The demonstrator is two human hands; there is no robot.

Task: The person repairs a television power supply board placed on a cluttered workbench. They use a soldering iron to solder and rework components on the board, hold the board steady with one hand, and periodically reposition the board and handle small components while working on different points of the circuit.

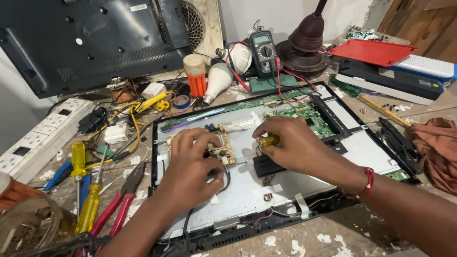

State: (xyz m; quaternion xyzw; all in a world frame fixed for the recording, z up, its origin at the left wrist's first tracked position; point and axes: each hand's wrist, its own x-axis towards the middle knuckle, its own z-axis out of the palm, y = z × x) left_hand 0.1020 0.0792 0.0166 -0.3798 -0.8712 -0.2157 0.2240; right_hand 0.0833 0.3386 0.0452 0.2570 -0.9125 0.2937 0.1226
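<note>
Two hands work over the opened flat-screen panel [362,143]: the left hand [193,164] presses curled fingers on the tan circuit board [223,147] at centre. Just right, the right hand [290,143] grips a yellow-handled screwdriver [268,140]; the multimeter [263,50] sits far behind.

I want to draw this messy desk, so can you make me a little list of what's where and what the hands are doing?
Place: workbench with flaking paint
Middle: opened flat screen panel, back side up
Left hand: resting on the tan circuit board
Right hand: gripping a yellow-handled tool
Green board: behind the right hand
Left side: screwdrivers, red pliers
Back: multimeter, bulbs
</note>
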